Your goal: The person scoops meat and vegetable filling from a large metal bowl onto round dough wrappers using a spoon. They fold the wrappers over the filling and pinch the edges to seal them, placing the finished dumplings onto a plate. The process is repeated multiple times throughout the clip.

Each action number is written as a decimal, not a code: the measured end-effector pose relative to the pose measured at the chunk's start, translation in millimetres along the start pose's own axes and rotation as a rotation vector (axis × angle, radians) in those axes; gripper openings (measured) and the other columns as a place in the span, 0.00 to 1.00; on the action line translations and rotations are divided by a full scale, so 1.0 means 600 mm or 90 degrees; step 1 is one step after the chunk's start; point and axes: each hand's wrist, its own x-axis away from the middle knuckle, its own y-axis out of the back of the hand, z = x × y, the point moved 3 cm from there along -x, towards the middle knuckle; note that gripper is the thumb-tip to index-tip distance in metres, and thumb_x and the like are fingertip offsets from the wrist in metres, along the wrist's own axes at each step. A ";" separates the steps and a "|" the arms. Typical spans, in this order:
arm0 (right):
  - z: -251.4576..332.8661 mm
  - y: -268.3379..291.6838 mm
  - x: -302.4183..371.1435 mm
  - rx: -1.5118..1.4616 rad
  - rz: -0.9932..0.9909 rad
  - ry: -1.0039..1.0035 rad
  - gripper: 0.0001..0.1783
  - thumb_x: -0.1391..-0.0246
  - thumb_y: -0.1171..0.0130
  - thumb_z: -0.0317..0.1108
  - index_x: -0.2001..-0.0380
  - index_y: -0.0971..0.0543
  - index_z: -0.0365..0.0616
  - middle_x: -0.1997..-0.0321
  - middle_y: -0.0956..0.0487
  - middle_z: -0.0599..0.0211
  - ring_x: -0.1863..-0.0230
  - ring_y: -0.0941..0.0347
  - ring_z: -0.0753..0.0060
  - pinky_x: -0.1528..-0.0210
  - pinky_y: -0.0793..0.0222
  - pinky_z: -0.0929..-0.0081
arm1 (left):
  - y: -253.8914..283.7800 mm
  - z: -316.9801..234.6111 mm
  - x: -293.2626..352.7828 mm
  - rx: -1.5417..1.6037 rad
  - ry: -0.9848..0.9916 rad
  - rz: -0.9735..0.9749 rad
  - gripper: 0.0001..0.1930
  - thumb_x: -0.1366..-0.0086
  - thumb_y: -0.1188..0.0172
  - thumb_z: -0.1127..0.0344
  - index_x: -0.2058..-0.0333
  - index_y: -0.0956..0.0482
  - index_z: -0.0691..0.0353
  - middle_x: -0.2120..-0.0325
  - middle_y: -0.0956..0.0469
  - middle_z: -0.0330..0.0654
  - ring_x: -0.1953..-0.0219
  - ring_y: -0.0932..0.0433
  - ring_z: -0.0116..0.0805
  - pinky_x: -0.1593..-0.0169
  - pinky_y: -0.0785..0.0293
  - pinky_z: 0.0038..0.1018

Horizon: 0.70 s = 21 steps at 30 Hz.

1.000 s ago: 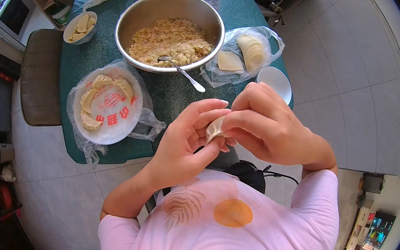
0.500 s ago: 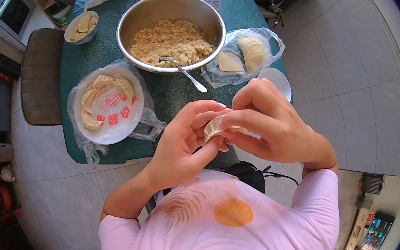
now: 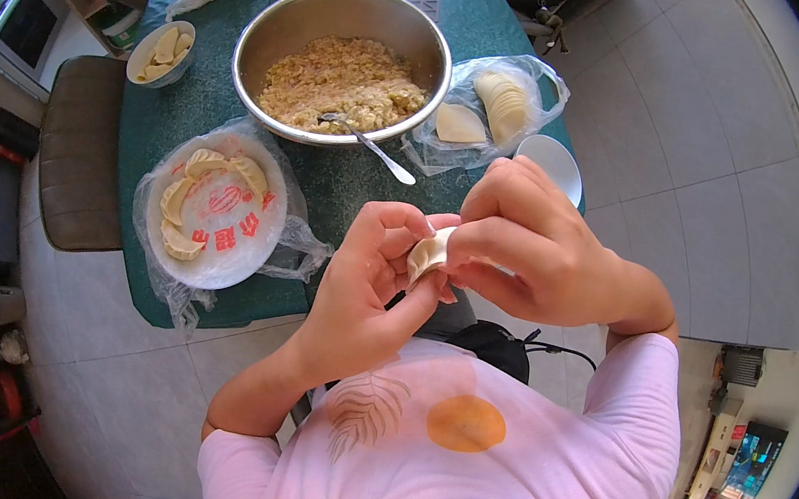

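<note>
Left hand point(image 3: 359, 290) and right hand point(image 3: 550, 255) pinch the dumpling point(image 3: 428, 255); the left index has curled in. Pleating seems to advance, though fingers hide one end.

1. Dumpling point(image 3: 427, 255) — pale off-white dough, small and curved, folds showing on its part toward 9 o'clock.
2. It is just off the view's centre toward 3 o'clock, held up between the fingers of the left hand point(image 3: 370, 279) and right hand point(image 3: 544, 256).
3. It slants — one end toward 8 o'clock, the other toward 2, hidden by fingers; whether it is fully sealed cannot be told.
</note>
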 end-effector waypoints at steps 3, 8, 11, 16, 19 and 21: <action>0.006 0.006 -0.008 -0.091 -0.011 -0.072 0.16 0.60 0.35 0.28 0.65 0.24 0.43 0.67 0.31 0.64 0.67 0.33 0.64 0.64 0.39 0.69 | 0.004 0.000 0.002 -0.011 0.004 -0.002 0.20 0.41 0.53 0.85 0.53 0.43 0.60 0.52 0.30 0.48 0.56 0.27 0.27 0.54 0.27 0.24; 0.001 0.010 -0.005 0.018 0.004 -0.010 0.17 0.62 0.33 0.26 0.65 0.24 0.42 0.70 0.32 0.65 0.70 0.36 0.65 0.69 0.42 0.70 | 0.002 -0.002 0.004 0.011 0.004 -0.035 0.19 0.41 0.54 0.86 0.53 0.44 0.60 0.51 0.31 0.50 0.57 0.26 0.30 0.56 0.27 0.24; 0.005 0.008 -0.001 0.061 0.005 0.007 0.17 0.63 0.32 0.25 0.66 0.24 0.42 0.71 0.33 0.66 0.71 0.37 0.66 0.71 0.43 0.71 | 0.001 -0.003 0.002 0.027 -0.010 -0.011 0.19 0.41 0.54 0.86 0.54 0.44 0.60 0.50 0.32 0.52 0.58 0.25 0.30 0.56 0.27 0.24; 0.002 0.008 -0.003 -0.006 -0.009 -0.025 0.17 0.61 0.35 0.29 0.63 0.25 0.41 0.69 0.32 0.66 0.69 0.34 0.65 0.68 0.42 0.70 | 0.006 -0.001 0.001 -0.005 -0.025 -0.011 0.20 0.41 0.54 0.86 0.54 0.44 0.59 0.49 0.33 0.53 0.57 0.26 0.29 0.56 0.27 0.24; 0.006 0.009 -0.007 -0.008 0.003 -0.009 0.18 0.61 0.34 0.28 0.62 0.25 0.43 0.69 0.32 0.66 0.69 0.35 0.65 0.68 0.42 0.71 | 0.006 -0.001 0.003 0.010 -0.023 -0.014 0.20 0.41 0.54 0.86 0.54 0.44 0.59 0.49 0.32 0.52 0.57 0.27 0.29 0.56 0.27 0.24; 0.004 0.005 -0.008 0.019 0.015 0.018 0.21 0.62 0.32 0.27 0.61 0.25 0.45 0.69 0.32 0.65 0.71 0.36 0.67 0.69 0.42 0.71 | 0.006 0.001 0.004 0.027 -0.027 -0.014 0.20 0.41 0.54 0.86 0.54 0.44 0.59 0.50 0.32 0.51 0.56 0.27 0.28 0.56 0.27 0.24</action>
